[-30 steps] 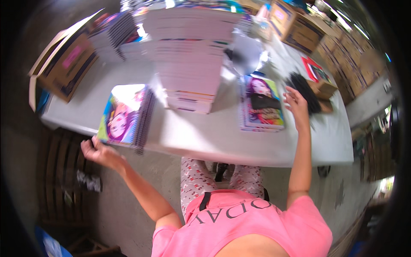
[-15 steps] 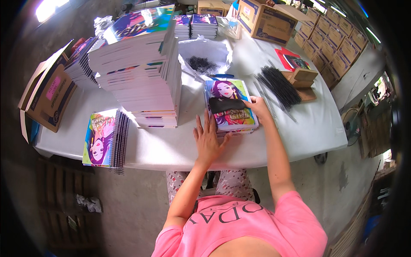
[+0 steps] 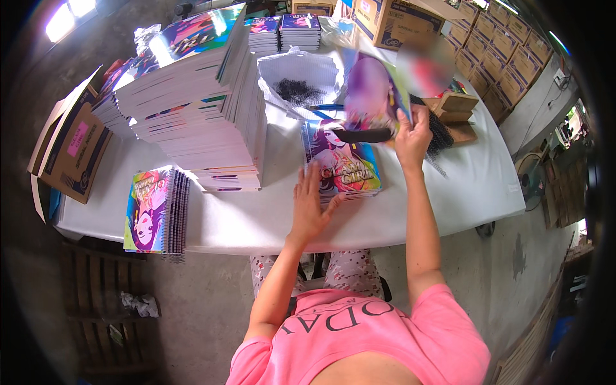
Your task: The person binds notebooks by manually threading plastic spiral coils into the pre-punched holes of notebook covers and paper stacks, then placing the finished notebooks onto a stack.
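Note:
A small stack of colourful illustrated notebooks (image 3: pixel 350 168) lies on the table in front of me. My left hand (image 3: pixel 312 202) rests against its lower left side, fingers stretched out and holding nothing. Up to the right, my right hand (image 3: pixel 412 138) pinches the edge of an illustrated notebook (image 3: pixel 375 96), tilted and raised off the stack; motion blurs it, so I cannot tell whether it is one cover or several sheets. A dark flat strip (image 3: pixel 364 136) shows along the raised piece's lower edge. Black spiral coils (image 3: pixel 438 144) lie partly hidden behind my right hand.
A tall pile of unbound notebooks (image 3: pixel 212 135) stands left of centre. Spiral-bound notebooks (image 3: pixel 151 208) lie at the near left edge, beside an open carton (image 3: pixel 80 144). A white bag (image 3: pixel 266 77) holds black bits. A wooden block (image 3: pixel 454 102) sits right; cartons (image 3: pixel 404 22) stand behind.
My right hand has moved up and right, lifting the illustrated piece off the stack. The dark strip has shifted slightly right and down. My left hand stays at the stack's side.

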{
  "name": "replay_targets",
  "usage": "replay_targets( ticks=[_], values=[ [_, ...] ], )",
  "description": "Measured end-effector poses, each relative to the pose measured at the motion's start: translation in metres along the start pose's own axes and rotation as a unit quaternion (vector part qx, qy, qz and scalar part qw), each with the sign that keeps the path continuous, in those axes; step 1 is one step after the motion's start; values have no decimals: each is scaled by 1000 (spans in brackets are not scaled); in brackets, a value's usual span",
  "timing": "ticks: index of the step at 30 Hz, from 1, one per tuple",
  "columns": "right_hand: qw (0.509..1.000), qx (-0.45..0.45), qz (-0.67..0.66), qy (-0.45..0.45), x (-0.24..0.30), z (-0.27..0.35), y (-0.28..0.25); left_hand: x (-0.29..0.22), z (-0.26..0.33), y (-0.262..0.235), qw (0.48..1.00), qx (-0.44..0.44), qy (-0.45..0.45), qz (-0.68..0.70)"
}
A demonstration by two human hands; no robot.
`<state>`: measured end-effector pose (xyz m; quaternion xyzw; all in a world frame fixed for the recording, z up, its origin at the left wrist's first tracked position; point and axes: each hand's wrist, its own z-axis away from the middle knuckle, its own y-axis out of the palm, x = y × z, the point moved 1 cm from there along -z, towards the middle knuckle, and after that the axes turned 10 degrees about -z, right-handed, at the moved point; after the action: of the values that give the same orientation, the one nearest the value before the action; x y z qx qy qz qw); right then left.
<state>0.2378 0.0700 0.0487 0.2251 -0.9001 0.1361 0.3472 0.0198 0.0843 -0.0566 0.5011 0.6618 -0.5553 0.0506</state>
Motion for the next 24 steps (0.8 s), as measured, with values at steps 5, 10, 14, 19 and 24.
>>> replay_targets(
  ticks=[5,10,14,19,24],
  values=[
    [944,-156,-290,-4,15,1,-18,-33,-1,-20,939,-165,-105,282],
    [817,-45,-533,216,65,88,-18,-42,12,-41,650,-74,-176,736],
    [817,113,-483,294,41,110,-50,-16,36,-61,825,-163,-130,525],
    [834,265,-337,347,-3,134,-77,18,53,-69,937,-80,-6,341],
    [835,319,-311,323,11,151,-51,-2,51,-69,941,-89,1,328]
  ],
)
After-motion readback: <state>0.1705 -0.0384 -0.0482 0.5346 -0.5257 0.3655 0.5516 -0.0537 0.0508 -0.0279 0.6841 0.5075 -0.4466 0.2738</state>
